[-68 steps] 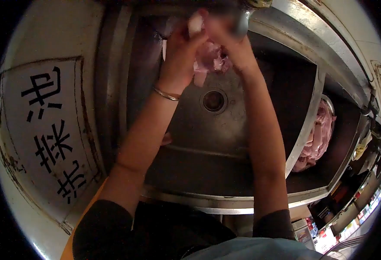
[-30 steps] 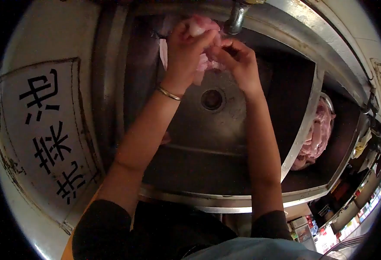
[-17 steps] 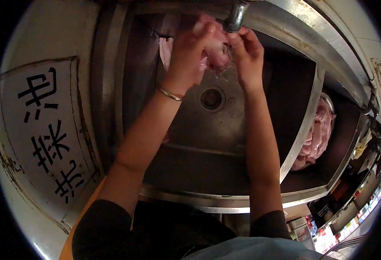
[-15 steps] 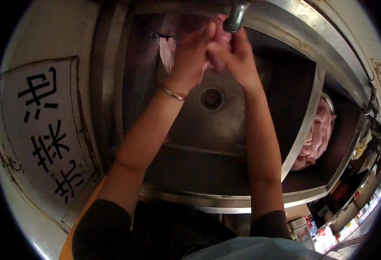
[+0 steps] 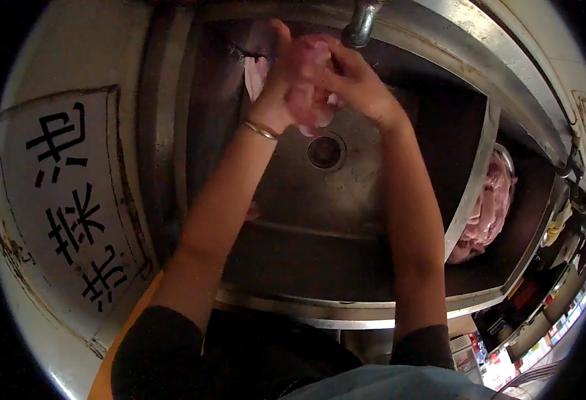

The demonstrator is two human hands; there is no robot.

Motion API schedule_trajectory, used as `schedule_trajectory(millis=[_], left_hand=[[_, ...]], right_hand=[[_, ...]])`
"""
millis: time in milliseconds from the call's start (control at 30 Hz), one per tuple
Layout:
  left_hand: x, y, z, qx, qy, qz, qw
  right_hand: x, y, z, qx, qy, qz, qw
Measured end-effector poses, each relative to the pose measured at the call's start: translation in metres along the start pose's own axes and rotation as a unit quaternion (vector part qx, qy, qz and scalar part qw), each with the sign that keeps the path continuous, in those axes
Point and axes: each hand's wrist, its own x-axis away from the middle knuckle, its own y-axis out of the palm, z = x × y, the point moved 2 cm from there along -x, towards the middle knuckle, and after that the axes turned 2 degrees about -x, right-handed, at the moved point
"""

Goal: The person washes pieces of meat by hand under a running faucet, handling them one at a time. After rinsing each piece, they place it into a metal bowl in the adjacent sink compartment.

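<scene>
A piece of pink raw meat (image 5: 313,100) is held between both hands over the metal sink, left of the faucet. My left hand (image 5: 283,87), with a bracelet at the wrist, supports it from the left, the thumb raised. From the right, my right hand (image 5: 353,80) has its fingers closed on the same piece. Motion blurs part of the meat. A pale strip of meat (image 5: 255,77) lies in the sink left of my left hand. Below the held piece is the round drain (image 5: 326,152).
The faucet (image 5: 361,27) hangs over the far side of the sink. A metal divider (image 5: 473,180) separates a right-hand basin, where a bowl holds a pile of raw meat (image 5: 489,207). A sign with black characters (image 5: 73,193) is at the left.
Both hands have moved slightly left, out from under the faucet. The held meat has shifted left and down and now shows more broadly between the hands.
</scene>
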Motion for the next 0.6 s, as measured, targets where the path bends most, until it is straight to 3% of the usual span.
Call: schedule_trajectory(millis=[67,100,167,200,267,400,467,500,567,600], left_hand=[[-0.004,-0.012,-0.004,0.143,-0.199,0.013,0.969],[-0.003,-0.010,0.000,0.141,-0.199,0.014,0.970],[0.003,-0.002,0.004,0.206,-0.251,-0.005,0.946],[0.007,0.001,0.003,0.206,-0.252,-0.005,0.946],[0.010,0.002,0.001,0.011,-0.215,0.060,0.975],[0.015,-0.024,-0.021,-0.131,-0.142,-0.021,0.981],[0.013,-0.048,-0.035,-0.127,-0.051,0.088,0.987],[0.012,-0.042,-0.029,-0.127,-0.050,0.088,0.987],[0.011,-0.032,-0.020,0.041,-0.102,0.082,0.991],[0.009,-0.029,-0.016,0.041,-0.102,0.083,0.990]], right_hand=[[-0.001,-0.004,0.018,-0.004,-0.012,0.057,0.998],[-0.003,-0.004,0.017,-0.005,-0.013,0.057,0.998],[-0.005,-0.007,0.013,0.083,-0.052,0.147,0.984],[-0.008,-0.010,0.014,0.082,-0.052,0.149,0.984],[-0.011,-0.016,0.009,0.333,-0.209,0.239,0.888],[-0.005,-0.016,-0.010,0.371,-0.142,0.300,0.868],[-0.006,-0.020,-0.008,0.156,-0.085,0.280,0.943],[-0.005,-0.017,-0.009,0.156,-0.086,0.279,0.943],[-0.002,0.001,-0.005,-0.053,-0.076,0.125,0.988],[-0.002,-0.001,-0.003,-0.053,-0.075,0.123,0.988]])
